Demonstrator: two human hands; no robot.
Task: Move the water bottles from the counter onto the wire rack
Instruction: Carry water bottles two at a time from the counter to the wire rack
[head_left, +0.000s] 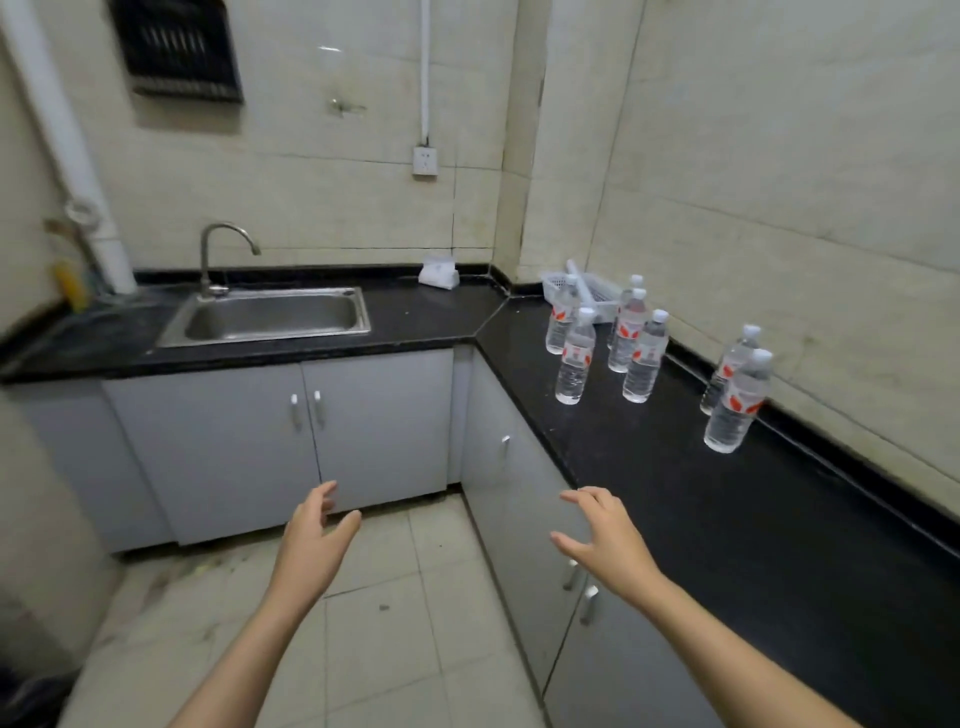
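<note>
Left hand and right hand hang empty, fingers loosely spread, while I see water bottles upright on the table.

Counter black. Bottles clear, white caps, red-and-white labels. Cabinets grey. Basket white. Wall tiles beige. Sink steel.

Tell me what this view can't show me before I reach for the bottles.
Rack: nowhere in the head view; outside the frame.
Rear bottle: only cap and shoulder show; the bottle in front hides the rest.
Basket: bottles hide its front and contents.
Labels: too small and blurred to read.
Yellow thing at the left edge: blurred, unidentifiable.
</note>
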